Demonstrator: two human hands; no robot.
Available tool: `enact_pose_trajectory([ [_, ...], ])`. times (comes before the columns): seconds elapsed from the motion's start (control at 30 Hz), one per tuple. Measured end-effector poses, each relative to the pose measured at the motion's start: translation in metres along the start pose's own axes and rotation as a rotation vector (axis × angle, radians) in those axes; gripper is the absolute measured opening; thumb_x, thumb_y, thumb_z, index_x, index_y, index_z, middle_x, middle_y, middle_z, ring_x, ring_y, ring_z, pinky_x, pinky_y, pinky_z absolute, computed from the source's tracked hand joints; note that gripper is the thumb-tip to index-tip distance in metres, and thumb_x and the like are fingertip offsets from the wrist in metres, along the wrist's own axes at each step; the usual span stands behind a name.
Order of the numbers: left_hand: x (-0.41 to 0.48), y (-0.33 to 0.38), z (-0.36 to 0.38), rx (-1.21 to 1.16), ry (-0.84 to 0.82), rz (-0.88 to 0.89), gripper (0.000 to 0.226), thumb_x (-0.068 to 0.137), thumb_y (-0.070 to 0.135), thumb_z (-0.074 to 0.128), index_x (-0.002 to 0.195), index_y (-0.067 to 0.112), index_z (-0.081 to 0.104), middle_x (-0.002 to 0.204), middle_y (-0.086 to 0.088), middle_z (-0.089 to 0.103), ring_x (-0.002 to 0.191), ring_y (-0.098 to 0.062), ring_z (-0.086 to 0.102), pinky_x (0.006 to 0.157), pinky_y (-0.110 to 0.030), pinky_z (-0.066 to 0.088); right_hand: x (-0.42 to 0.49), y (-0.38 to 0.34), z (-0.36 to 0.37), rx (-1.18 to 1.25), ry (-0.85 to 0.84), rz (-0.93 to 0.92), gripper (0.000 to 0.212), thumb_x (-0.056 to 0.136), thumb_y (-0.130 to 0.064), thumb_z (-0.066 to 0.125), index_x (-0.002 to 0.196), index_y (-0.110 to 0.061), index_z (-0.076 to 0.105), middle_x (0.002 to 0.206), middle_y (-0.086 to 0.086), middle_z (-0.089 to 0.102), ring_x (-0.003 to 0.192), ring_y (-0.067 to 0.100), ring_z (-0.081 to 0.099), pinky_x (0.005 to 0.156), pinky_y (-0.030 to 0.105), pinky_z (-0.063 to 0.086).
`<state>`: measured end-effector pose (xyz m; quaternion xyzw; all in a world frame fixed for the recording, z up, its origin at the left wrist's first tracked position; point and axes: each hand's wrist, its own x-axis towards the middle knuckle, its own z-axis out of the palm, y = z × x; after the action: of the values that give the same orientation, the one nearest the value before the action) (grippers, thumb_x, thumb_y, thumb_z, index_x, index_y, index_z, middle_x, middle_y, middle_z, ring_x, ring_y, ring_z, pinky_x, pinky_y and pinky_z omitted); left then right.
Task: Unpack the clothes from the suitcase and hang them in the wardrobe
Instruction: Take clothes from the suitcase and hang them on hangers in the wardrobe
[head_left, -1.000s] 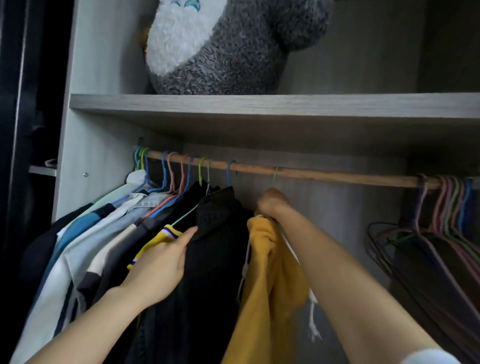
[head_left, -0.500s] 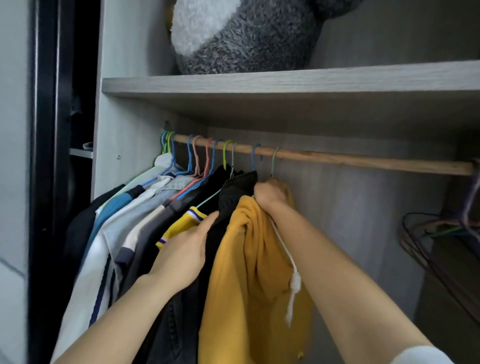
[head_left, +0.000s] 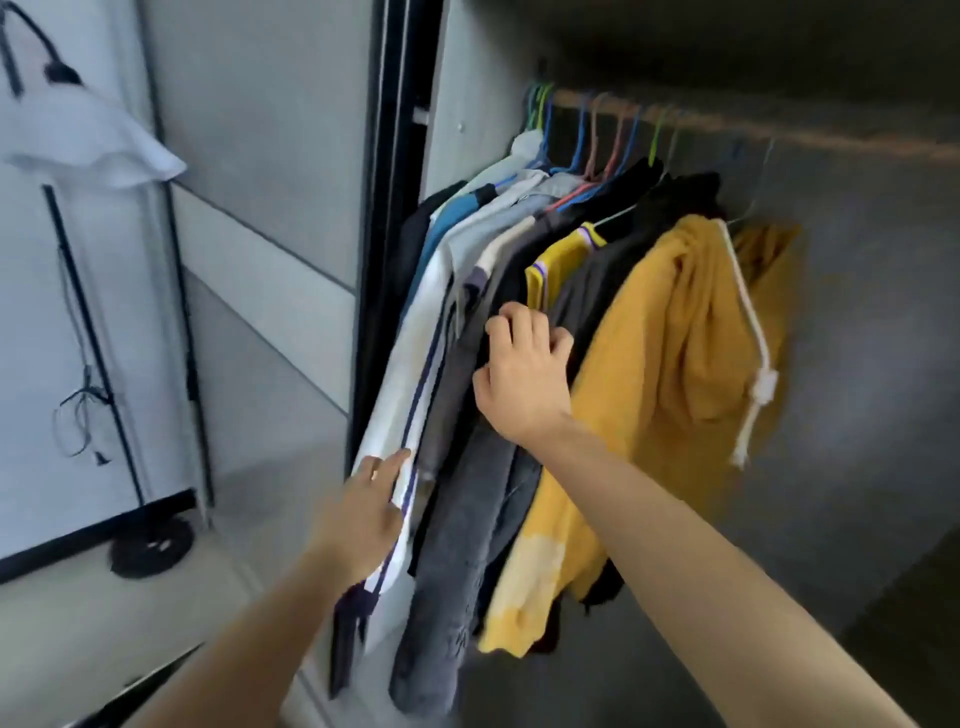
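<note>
- Yellow hoodie (head_left: 665, 332) hung at the right end of the row on the wooden rail (head_left: 831, 137), inside the wardrobe (head_left: 467, 78), its white drawcord (head_left: 753, 332) dangling down the front.
- Right hand (head_left: 524, 379): I saw its fingers curled round the edge of the dark grey garment (head_left: 467, 545), just left of the hoodie.
- Left hand (head_left: 363, 514): fingers straight, laid flat against the white garment (head_left: 410, 364) with a dark stripe, at the row's left side; nothing gripped.
- Coloured hangers (head_left: 582, 140) crowded the rail's left end. The view was blurred.
</note>
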<state>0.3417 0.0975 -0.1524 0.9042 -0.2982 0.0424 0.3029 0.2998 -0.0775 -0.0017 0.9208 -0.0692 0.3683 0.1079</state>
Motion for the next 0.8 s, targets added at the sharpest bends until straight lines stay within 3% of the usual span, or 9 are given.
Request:
enact_pose_trajectory([
  [0.17, -0.118, -0.118, -0.014, 0.087, -0.081, -0.431, 0.050, 0.093, 0.010, 0.046, 0.142, 0.017, 0.039, 0.140, -0.006, 0.040, 0.116, -0.029, 0.053, 0.091, -0.037, 0.044, -0.103, -0.118, 0.062, 0.060, -0.520, -0.139, 0.049, 0.082, -0.027, 0.059, 0.127, -0.010, 0.048, 0.138, 0.009, 0.037, 0.124, 0.029, 0.039, 0.097, 0.047, 0.033],
  [0.23, -0.153, -0.142, -0.013, 0.094, -0.066, -0.533, 0.043, 0.093, 0.011, 0.046, 0.135, 0.016, 0.046, 0.135, -0.005, 0.042, 0.114, -0.029, 0.054, 0.087, -0.038, 0.046, -0.138, -0.147, 0.075, 0.121, -0.621, -0.129, 0.048, 0.072, -0.026, 0.064, 0.116, -0.008, 0.057, 0.130, 0.011, 0.047, 0.117, 0.031, 0.049, 0.088, 0.048, 0.041],
  [0.33, -0.208, -0.182, -0.008, 0.106, -0.066, -0.682, 0.037, 0.092, 0.014, 0.049, 0.128, 0.016, 0.052, 0.129, -0.003, 0.046, 0.110, -0.026, 0.055, 0.082, -0.039, 0.050, -0.190, -0.201, 0.111, 0.168, -0.804, -0.282, 0.049, 0.083, -0.028, 0.050, 0.129, -0.010, 0.048, 0.139, 0.009, 0.038, 0.127, 0.030, 0.040, 0.098, 0.049, 0.036],
  [0.4, -0.239, -0.204, 0.008, 0.103, -0.064, -0.790, 0.034, 0.092, 0.017, 0.049, 0.126, 0.017, 0.055, 0.128, -0.001, 0.046, 0.109, -0.024, 0.056, 0.080, -0.037, 0.051, -0.217, -0.225, 0.135, 0.255, -0.847, -0.339, 0.049, 0.083, -0.030, 0.041, 0.126, -0.009, 0.050, 0.134, 0.009, 0.043, 0.123, 0.032, 0.045, 0.095, 0.047, 0.038],
  [0.47, -0.262, -0.225, 0.029, 0.099, -0.075, -0.882, 0.033, 0.092, 0.018, 0.049, 0.124, 0.018, 0.056, 0.127, 0.000, 0.046, 0.105, -0.022, 0.056, 0.078, -0.037, 0.051, -0.246, -0.243, 0.163, 0.297, -0.997, -0.376, 0.047, 0.089, -0.031, 0.040, 0.132, -0.013, 0.042, 0.140, 0.006, 0.037, 0.129, 0.028, 0.037, 0.100, 0.044, 0.033],
  [0.63, -0.295, -0.292, 0.123, 0.078, -0.082, -1.042, 0.033, 0.093, 0.017, 0.047, 0.125, 0.020, 0.055, 0.128, 0.005, 0.045, 0.104, -0.019, 0.057, 0.078, -0.031, 0.049, -0.335, -0.285, 0.274, 0.401, -1.171, -0.409, 0.050, 0.095, -0.035, 0.044, 0.141, -0.019, 0.033, 0.148, 0.001, 0.027, 0.138, 0.022, 0.024, 0.109, 0.041, 0.026],
  [0.8, -0.325, -0.372, 0.265, 0.002, -0.094, -1.038, 0.026, 0.093, 0.018, 0.049, 0.117, 0.021, 0.057, 0.123, 0.007, 0.046, 0.099, -0.018, 0.057, 0.075, -0.030, 0.047, -0.444, -0.314, 0.409, 0.414, -1.273, -0.404, 0.048, 0.095, -0.037, 0.044, 0.140, -0.022, 0.035, 0.147, -0.001, 0.031, 0.133, 0.019, 0.030, 0.107, 0.038, 0.031],
])
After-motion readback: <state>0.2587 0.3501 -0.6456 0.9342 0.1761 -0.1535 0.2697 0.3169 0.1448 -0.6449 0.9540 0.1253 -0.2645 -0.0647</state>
